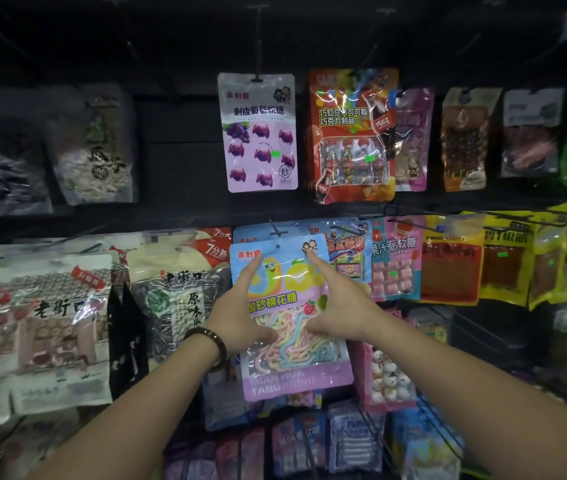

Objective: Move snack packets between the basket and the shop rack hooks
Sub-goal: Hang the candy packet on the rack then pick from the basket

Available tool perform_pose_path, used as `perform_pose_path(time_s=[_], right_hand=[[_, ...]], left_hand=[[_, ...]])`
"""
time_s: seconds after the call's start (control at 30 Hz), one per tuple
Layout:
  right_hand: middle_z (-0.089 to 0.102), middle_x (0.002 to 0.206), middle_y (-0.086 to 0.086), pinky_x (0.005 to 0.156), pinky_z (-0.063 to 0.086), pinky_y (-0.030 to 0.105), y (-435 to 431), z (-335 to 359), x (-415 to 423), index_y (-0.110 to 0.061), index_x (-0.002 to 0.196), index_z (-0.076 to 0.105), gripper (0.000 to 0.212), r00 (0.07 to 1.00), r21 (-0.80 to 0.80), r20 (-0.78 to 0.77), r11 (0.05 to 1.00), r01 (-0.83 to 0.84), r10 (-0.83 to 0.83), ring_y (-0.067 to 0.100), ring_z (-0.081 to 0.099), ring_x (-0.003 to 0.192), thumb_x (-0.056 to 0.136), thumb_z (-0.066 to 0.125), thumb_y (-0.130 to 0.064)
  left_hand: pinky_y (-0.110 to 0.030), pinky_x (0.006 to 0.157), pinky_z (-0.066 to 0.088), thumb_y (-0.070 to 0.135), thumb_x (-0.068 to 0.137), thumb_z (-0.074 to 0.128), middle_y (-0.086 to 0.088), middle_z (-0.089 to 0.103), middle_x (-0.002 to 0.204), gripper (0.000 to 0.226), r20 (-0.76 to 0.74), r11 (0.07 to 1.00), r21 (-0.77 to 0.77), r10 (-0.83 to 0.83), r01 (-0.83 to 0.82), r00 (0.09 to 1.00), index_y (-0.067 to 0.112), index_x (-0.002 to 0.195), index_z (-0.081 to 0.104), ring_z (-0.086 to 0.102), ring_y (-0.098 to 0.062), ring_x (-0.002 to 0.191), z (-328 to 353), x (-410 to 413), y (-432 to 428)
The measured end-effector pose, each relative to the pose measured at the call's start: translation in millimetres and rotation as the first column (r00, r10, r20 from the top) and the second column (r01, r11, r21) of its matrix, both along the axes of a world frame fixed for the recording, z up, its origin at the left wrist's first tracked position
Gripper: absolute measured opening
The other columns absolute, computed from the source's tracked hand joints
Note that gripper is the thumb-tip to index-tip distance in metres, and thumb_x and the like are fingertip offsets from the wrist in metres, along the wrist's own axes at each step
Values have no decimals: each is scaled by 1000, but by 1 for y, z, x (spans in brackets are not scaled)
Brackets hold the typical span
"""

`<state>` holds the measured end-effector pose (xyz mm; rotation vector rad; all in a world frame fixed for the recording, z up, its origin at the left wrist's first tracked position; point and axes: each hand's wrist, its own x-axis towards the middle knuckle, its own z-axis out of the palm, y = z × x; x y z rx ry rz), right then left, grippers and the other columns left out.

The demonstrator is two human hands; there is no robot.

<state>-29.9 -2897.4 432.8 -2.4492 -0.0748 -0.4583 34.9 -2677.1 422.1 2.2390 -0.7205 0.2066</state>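
A marshmallow-rope snack packet (pixel 296 374), blue on top and purple below, is held upright in front of the middle row of the rack. My left hand (pixel 237 313) grips its left side, index finger pointing up the front and thumb across the clear window. My right hand (pixel 341 306) grips the right side the same way. The packet's hang hole sits just below the tip of a black rack hook (pixel 277 233), which carries another blue packet behind. The remaining fingers of both hands are hidden from view.
A purple grape-gummy packet (pixel 261 133) and a red chocolate packet (pixel 353 136) hang on the top row. Seed bags (pixel 174 299) hang to the left, pink and yellow packets (pixel 448 261) to the right. A wire bin (pixel 448 434) of packets sits below.
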Motion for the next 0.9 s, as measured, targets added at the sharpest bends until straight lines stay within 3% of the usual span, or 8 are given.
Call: perform_pose_path(time_s=[0.17, 0.3, 0.5, 0.6, 0.67, 0.73, 0.8, 0.9], right_hand=[[74, 103, 16, 48, 55, 43, -3, -4, 15, -58, 162, 0, 135, 999, -19, -36, 1000, 22, -22, 16, 58, 48, 71, 89, -11], [61, 126, 9, 47, 50, 29, -2, -5, 35, -58, 162, -2, 137, 996, -65, -56, 996, 67, -71, 16, 64, 60, 73, 91, -11], [22, 169, 18, 91, 61, 50, 7, -12, 59, -58, 159, -15, 120, 983, -144, -117, 982, 122, -140, 39, 67, 117, 90, 75, -17], [25, 168, 23, 96, 59, 49, 5, -18, 61, -53, 161, -18, 117, 975, -213, -176, 972, 94, -133, 38, 69, 114, 94, 73, -23], [18, 172, 22, 101, 57, 47, 3, -22, 57, -50, 163, -16, 114, 971, -248, -195, 965, 89, -140, 41, 63, 126, 96, 72, -22], [8, 175, 20, 107, 53, 46, 2, -25, 49, -47, 166, -10, 109, 966, -252, -222, 965, 78, -136, 45, 47, 146, 97, 71, -22], [5, 175, 19, 108, 51, 44, 0, -30, 37, -44, 168, -3, 104, 964, -228, -240, 972, 59, -115, 46, 39, 151, 98, 71, -23], [23, 171, 17, 114, 47, 47, 1, -48, 12, -31, 169, 15, 83, 980, -243, -168, 968, 59, -102, 40, 42, 149, 102, 63, -22]], left_hand=[[-32, 80, 58, 13, 69, 98, -2, 45, 163, 142, -44, 999, 31, 29, -27, 999, 60, 161, 1, 67, -26, 114, -4, 12, -2], [-31, 68, 58, 7, 70, 94, -14, 52, 144, 142, -53, 995, 4, 97, -97, 994, 61, 161, 1, 69, -25, 91, -4, 27, -12], [-15, 56, 42, 4, 83, 79, -17, 36, 134, 122, -106, 972, -107, 200, -211, 974, 62, 160, 4, 60, -19, 81, -11, 40, -32], [-12, 49, 43, 10, 87, 81, -23, 33, 145, 121, -119, 964, -101, 234, -246, 965, 62, 161, 0, 62, -17, 72, -17, 46, -35], [-16, 55, 51, 16, 86, 82, -24, 38, 145, 121, -106, 968, -71, 234, -243, 966, 61, 161, -2, 67, -25, 78, -24, 46, -35], [-35, 75, 62, 24, 81, 84, -26, 49, 141, 123, -65, 974, -27, 224, -226, 973, 63, 159, -3, 70, -40, 92, -31, 44, -34], [-43, 84, 61, 30, 75, 82, -25, 53, 141, 122, -57, 978, 15, 210, -209, 976, 60, 160, -1, 69, -48, 101, -41, 40, -30], [-45, 97, 59, 43, 70, 74, -15, 59, 136, 97, -58, 982, 11, 189, -189, 980, 41, 157, 31, 66, -37, 117, -54, 14, -23]])
